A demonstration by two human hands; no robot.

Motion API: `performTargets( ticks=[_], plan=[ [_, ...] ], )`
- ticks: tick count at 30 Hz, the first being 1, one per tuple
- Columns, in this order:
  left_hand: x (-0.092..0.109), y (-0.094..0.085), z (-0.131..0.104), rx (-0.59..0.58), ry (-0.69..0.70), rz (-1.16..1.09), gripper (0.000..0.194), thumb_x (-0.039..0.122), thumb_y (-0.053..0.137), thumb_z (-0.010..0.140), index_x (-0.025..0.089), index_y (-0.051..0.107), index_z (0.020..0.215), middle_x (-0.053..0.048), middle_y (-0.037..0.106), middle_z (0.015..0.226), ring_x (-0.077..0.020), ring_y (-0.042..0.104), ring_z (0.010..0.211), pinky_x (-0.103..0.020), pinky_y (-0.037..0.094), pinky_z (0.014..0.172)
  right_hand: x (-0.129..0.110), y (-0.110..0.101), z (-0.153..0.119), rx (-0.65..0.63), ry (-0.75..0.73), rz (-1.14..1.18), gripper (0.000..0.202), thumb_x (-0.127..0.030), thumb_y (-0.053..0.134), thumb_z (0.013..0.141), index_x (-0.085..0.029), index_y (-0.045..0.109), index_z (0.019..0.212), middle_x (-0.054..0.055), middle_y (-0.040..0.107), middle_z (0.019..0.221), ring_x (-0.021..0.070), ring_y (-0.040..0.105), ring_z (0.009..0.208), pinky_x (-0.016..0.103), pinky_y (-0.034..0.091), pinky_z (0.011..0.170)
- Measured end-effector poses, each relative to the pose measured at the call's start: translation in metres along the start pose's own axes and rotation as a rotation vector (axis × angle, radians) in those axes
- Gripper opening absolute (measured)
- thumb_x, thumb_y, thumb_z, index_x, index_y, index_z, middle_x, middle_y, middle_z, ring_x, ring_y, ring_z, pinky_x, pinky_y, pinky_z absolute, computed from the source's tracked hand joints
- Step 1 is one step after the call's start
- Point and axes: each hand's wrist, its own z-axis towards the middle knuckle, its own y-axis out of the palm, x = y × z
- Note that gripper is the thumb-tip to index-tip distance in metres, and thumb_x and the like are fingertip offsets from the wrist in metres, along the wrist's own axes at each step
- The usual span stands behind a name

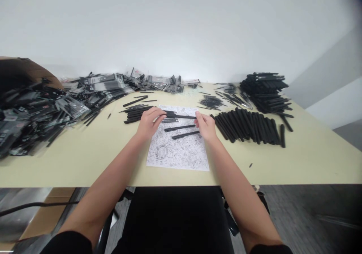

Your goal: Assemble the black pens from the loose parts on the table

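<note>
Over the scribbled paper sheet (181,152) at the table's (296,159) middle, we pinch a thin black pen (181,116) by its ends, left hand (149,122) and right hand (206,125) closed on it, judging it light, stiff and smooth.

Both hands, left (149,122) and right (206,127), hold one black pen (181,116) by its ends above a scribbled paper sheet (178,152) on the table (283,163); loose pens (249,125) lie right.
</note>
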Motion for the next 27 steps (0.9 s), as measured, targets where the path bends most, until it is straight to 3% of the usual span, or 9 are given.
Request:
performTargets(
  ticks=[4, 7, 9, 11, 13, 16, 21, 24, 27],
  plan=[
    [-0.0001, -0.0001, -0.0004, 0.007, -0.019, 0.001, 0.020, 0.033, 0.057, 0.097, 0.019, 0.070, 0.093, -0.007, 0.071, 0.090, -0.0187, 0.066, 0.086, -0.033, 0.052, 0.081, 0.0046, 0.0036, 0.0026, -0.034, -0.083, 0.077, 0.042, -0.056, 0.054, 0.087, -0.021, 0.058, 0.064, -0.001, 0.055, 0.058, 0.0145, 0.051, 0.059, 0.029, 0.040, 0.062],
    [0.0002, -0.0009, -0.0006, 0.019, -0.041, 0.012, 0.020, 0.033, 0.056, 0.097, 0.019, 0.070, 0.093, -0.006, 0.070, 0.089, -0.0184, 0.065, 0.085, -0.033, 0.052, 0.080, 0.0080, 0.0070, 0.0043, -0.046, -0.129, 0.150, 0.024, -0.045, 0.063, 0.081, -0.022, 0.063, 0.086, 0.002, 0.066, 0.085, 0.0143, 0.056, 0.068, 0.029, 0.043, 0.065],
    [0.0007, -0.0015, -0.0007, 0.024, -0.042, 0.013, 0.019, 0.032, 0.056, 0.097, 0.019, 0.069, 0.092, -0.006, 0.069, 0.088, -0.0181, 0.065, 0.085, -0.032, 0.052, 0.080, 0.0082, 0.0081, 0.0041, -0.040, -0.136, 0.159, 0.029, -0.042, 0.067, 0.076, -0.024, 0.061, 0.098, 0.004, 0.066, 0.105, 0.0144, 0.060, 0.074, 0.030, 0.045, 0.068],
    [0.0014, -0.0019, -0.0006, 0.025, -0.041, 0.013, 0.019, 0.032, 0.056, 0.097, 0.019, 0.069, 0.092, -0.006, 0.069, 0.088, -0.0181, 0.065, 0.085, -0.032, 0.052, 0.080, 0.0067, 0.0077, 0.0029, -0.013, -0.117, 0.156, 0.038, -0.044, 0.072, 0.073, -0.024, 0.060, 0.103, 0.005, 0.065, 0.112, 0.0146, 0.060, 0.075, 0.030, 0.046, 0.068],
    [0.0019, -0.0018, -0.0004, 0.021, -0.044, 0.013, 0.020, 0.033, 0.056, 0.097, 0.019, 0.069, 0.092, -0.007, 0.069, 0.088, -0.0183, 0.065, 0.085, -0.032, 0.052, 0.080, 0.0043, 0.0059, 0.0015, 0.020, -0.079, 0.133, 0.040, -0.051, 0.072, 0.073, -0.023, 0.061, 0.100, 0.004, 0.067, 0.103, 0.0148, 0.059, 0.071, 0.030, 0.046, 0.068],
    [0.0017, -0.0011, 0.0000, 0.017, -0.034, 0.008, 0.020, 0.034, 0.056, 0.097, 0.020, 0.069, 0.093, -0.007, 0.070, 0.089, -0.0185, 0.065, 0.086, -0.033, 0.052, 0.080, 0.0011, 0.0024, 0.0003, 0.023, -0.020, 0.065, 0.043, -0.063, 0.058, 0.083, -0.021, 0.061, 0.073, 0.002, 0.065, 0.075, 0.0157, 0.056, 0.066, 0.031, 0.045, 0.067],
    [0.0015, -0.0006, 0.0002, 0.010, -0.008, 0.006, 0.019, 0.033, 0.057, 0.097, 0.020, 0.069, 0.093, -0.007, 0.070, 0.091, -0.0185, 0.065, 0.087, -0.033, 0.052, 0.081, 0.0013, 0.0020, 0.0012, -0.033, -0.013, 0.049, 0.054, -0.064, 0.047, 0.090, -0.021, 0.057, 0.058, 0.000, 0.056, 0.055, 0.0160, 0.053, 0.057, 0.031, 0.042, 0.062],
    [0.0022, -0.0016, -0.0001, 0.022, -0.041, 0.031, 0.019, 0.033, 0.056, 0.097, 0.020, 0.069, 0.093, -0.007, 0.070, 0.092, -0.0187, 0.065, 0.089, -0.034, 0.052, 0.083, 0.0034, 0.0044, 0.0019, -0.050, -0.076, 0.075, 0.046, -0.057, 0.050, 0.089, -0.021, 0.055, 0.061, -0.001, 0.055, 0.057, 0.0147, 0.051, 0.058, 0.030, 0.041, 0.062],
    [0.0027, -0.0024, -0.0003, 0.043, -0.055, 0.035, 0.018, 0.032, 0.056, 0.098, 0.020, 0.068, 0.094, -0.006, 0.069, 0.092, -0.0184, 0.064, 0.089, -0.034, 0.052, 0.084, 0.0055, 0.0070, 0.0021, -0.061, -0.129, 0.139, 0.025, -0.048, 0.060, 0.084, -0.022, 0.059, 0.081, 0.000, 0.063, 0.080, 0.0133, 0.054, 0.064, 0.029, 0.043, 0.063]
  ],
)
